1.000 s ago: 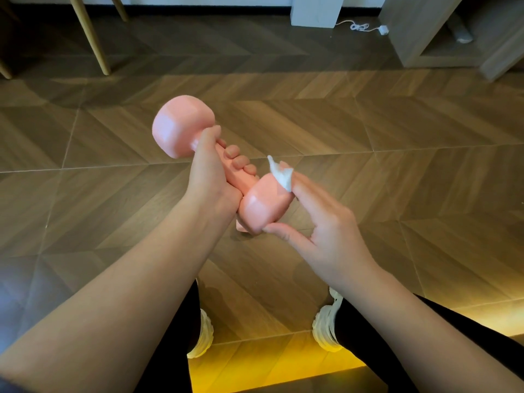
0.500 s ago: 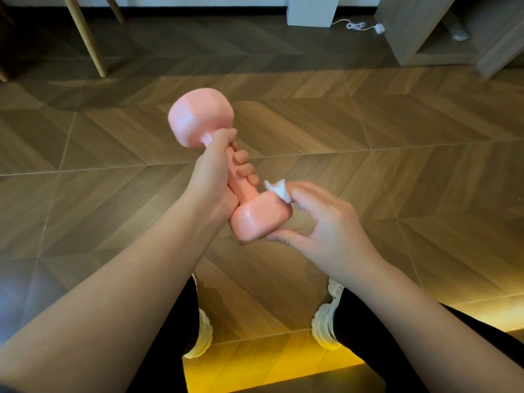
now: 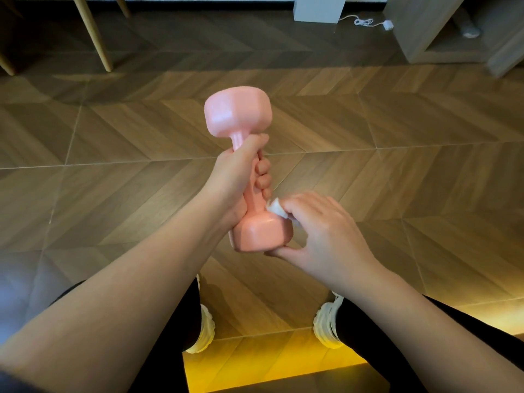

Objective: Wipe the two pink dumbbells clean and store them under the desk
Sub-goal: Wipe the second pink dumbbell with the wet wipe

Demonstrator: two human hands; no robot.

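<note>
A wooden floor (image 3: 397, 165) laid in a herringbone pattern filled most of the view, and a yellow glow (image 3: 269, 361) lit its near edge between the person's feet. At the far right corner stood a pale wooden unit (image 3: 411, 26) with an open space low down. At the far left were slanting wooden furniture legs (image 3: 93, 32). A white block (image 3: 319, 8) stood at the top centre.

Two bare forearms reached in from the bottom corners, above legs in black and a pair of white shoes (image 3: 205, 333) planted on the floor.

The pink dumbbell (image 3: 238, 112) was held in the air over the floor, in the middle of the view and well apart from the wooden unit. It stood nearly upright, one head up and away from the person, the other down and nearer. The left hand (image 3: 235, 177) gripped its handle, fingers curled round the shaft and thumb lying along the upper part just below the top head.

The right hand (image 3: 326, 231) was at the lower head. Its fingers were bent and pinched a small white wipe (image 3: 276, 207) against the top shoulder of that head, where the handle joined it. The thumb stretched out under the head's near bottom edge and touched it.

A thin white cable (image 3: 363, 22) lay curled on the floor between the white block and the unit.
</note>
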